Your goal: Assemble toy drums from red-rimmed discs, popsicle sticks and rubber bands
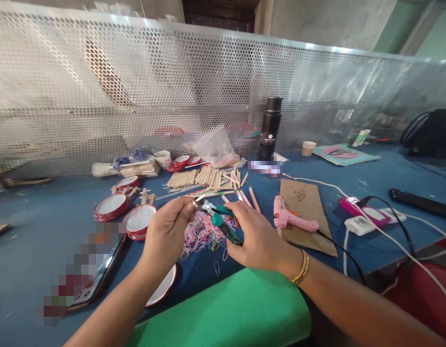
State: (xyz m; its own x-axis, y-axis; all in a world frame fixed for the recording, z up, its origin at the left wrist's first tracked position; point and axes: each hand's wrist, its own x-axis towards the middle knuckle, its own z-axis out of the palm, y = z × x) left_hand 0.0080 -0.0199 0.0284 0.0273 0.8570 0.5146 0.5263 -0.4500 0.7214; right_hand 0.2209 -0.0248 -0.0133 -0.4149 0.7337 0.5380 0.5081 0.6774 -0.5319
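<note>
My right hand (257,236) is wrapped round the green and black handles of a pair of pliers (226,229). The metal jaws lie against a small wooden stick (200,197), which my left hand (172,224) pinches between thumb and fingers. Under both hands spreads a pile of pastel rubber bands (204,236). Beyond them lies a heap of wooden sticks (211,177). Left of my left hand are red-rimmed white discs (140,219) in stacks, some with sticks attached. Another such disc (164,286) is partly hidden by my left forearm.
A pink glue gun (295,219) rests on cardboard (309,202) at the right, near a power strip (367,222) with trailing cords. A black bottle (271,127) stands before the perforated metal screen (154,82). A phone (100,270) lies left; green cloth (230,308) is in front.
</note>
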